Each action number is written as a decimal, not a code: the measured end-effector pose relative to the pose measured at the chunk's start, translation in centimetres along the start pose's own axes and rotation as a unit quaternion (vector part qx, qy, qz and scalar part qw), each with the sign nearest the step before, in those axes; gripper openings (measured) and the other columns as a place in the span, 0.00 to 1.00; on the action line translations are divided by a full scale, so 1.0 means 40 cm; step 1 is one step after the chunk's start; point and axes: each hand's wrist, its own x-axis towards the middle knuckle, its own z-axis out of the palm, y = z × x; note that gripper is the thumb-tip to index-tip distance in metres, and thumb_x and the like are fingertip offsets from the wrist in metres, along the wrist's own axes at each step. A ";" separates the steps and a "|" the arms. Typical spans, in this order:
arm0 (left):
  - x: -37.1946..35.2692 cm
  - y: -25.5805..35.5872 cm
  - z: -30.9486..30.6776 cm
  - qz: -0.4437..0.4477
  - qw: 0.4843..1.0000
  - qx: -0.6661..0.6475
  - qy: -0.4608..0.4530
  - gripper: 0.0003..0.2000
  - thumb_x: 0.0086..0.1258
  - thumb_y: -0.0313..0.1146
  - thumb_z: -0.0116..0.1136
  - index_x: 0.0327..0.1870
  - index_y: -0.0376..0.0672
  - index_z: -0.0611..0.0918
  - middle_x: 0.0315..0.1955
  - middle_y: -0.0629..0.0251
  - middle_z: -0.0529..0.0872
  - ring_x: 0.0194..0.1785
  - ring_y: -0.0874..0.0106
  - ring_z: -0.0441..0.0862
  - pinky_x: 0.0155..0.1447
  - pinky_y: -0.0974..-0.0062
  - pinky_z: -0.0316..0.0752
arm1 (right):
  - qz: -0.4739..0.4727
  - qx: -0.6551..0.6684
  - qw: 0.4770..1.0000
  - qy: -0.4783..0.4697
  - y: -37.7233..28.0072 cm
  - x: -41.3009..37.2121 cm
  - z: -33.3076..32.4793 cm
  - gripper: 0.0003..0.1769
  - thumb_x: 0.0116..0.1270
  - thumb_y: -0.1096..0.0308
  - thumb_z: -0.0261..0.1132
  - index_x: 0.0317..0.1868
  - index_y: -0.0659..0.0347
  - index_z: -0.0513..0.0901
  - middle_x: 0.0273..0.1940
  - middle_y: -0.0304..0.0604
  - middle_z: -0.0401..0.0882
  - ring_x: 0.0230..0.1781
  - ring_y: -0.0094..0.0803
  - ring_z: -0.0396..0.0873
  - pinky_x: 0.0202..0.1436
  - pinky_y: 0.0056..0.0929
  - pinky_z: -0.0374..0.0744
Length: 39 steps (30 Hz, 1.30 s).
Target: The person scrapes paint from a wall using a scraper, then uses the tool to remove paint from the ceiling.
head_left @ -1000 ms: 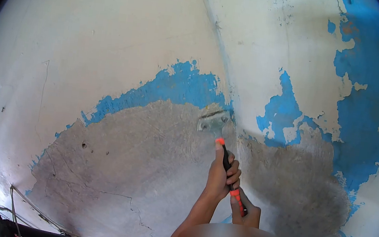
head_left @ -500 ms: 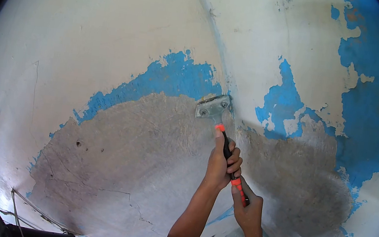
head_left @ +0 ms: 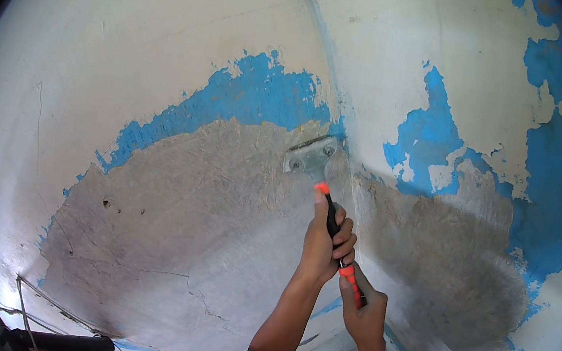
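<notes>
A long-handled scraper [head_left: 309, 158] with a wide metal head and a black and orange-red handle lies tilted against the wall near the corner. My left hand [head_left: 327, 239] is closed round the upper part of its handle, thumb pointing up along it. Lower down, my right hand [head_left: 364, 312] grips the handle's end. Just above the scraper head runs a band of blue paint [head_left: 256, 95], with cream paint [head_left: 172, 36] higher up. Around and below the head is bare grey plaster [head_left: 171, 211]. The blade's edge faces up toward the blue band.
On the right wall are more blue patches [head_left: 432, 141] and bare plaster [head_left: 445, 266]. Cords [head_left: 61, 310] and a dark bar [head_left: 60, 342] sit at the lower left. Fine cracks and small holes mark the left wall's plaster.
The scraper head has shifted slightly down and left, away from the blue band's lower edge. Both hands stay on the handle. The view has also shifted a little.
</notes>
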 end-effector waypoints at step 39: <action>0.014 -0.046 -0.119 0.009 0.895 -0.356 -0.268 0.24 0.81 0.57 0.30 0.39 0.45 0.69 0.20 0.74 0.63 0.18 0.80 0.58 0.23 0.77 0.61 | -0.028 -0.115 0.993 0.010 -0.013 -0.024 0.021 0.24 0.63 0.71 0.69 0.60 0.68 0.80 0.26 0.51 0.81 0.23 0.31 0.79 0.32 0.27 0.76</action>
